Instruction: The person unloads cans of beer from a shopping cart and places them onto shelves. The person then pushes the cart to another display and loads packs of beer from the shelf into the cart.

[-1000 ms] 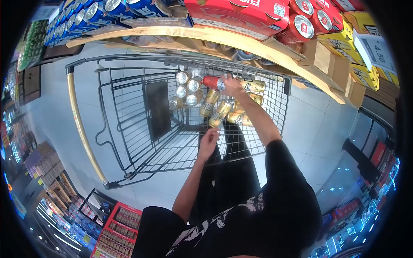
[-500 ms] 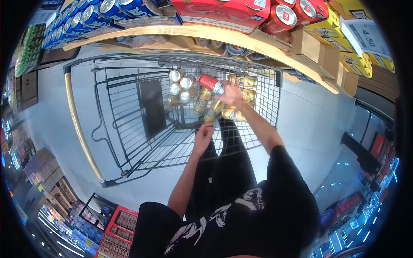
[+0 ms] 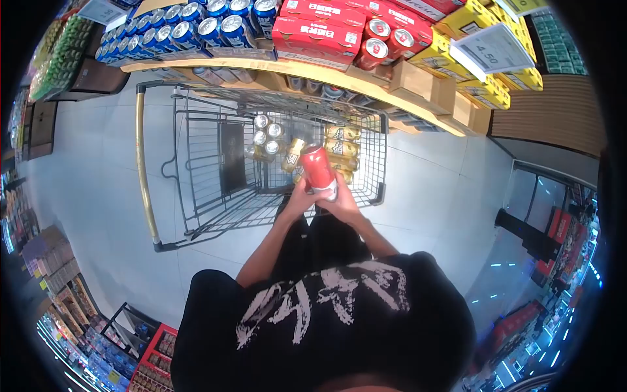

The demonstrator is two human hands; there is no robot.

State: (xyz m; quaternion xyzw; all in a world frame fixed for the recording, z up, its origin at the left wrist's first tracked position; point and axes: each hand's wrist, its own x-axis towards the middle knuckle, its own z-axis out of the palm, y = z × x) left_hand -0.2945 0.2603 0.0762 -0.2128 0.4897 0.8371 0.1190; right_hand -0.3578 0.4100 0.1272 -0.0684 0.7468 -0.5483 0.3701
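Observation:
A red beer can (image 3: 318,168) with a silver-white lower end is held tilted over the near side of a wire shopping cart (image 3: 384,157). My left hand (image 3: 300,198) grips the can from the left and my right hand (image 3: 341,201) wraps round it from the right. Beyond the can, several gold cans (image 3: 342,147) lie on their sides in the cart's right part. Another gold can (image 3: 294,154) lies just left of the red one, partly covered. Several upright cans with silver tops (image 3: 268,134) stand together farther left in the cart.
A wooden shelf (image 3: 255,64) runs along the cart's far side. It bears blue cans (image 3: 183,31), red beer cartons (image 3: 317,40), loose red cans (image 3: 375,51) and yellow packs (image 3: 457,39). The cart's handle (image 3: 142,163) is at the left, and a price sign (image 3: 491,51) juts out at the right.
My right hand has brought the red can from above the gold cans toward my body. My left hand has come up and now holds it too. The view has shifted.

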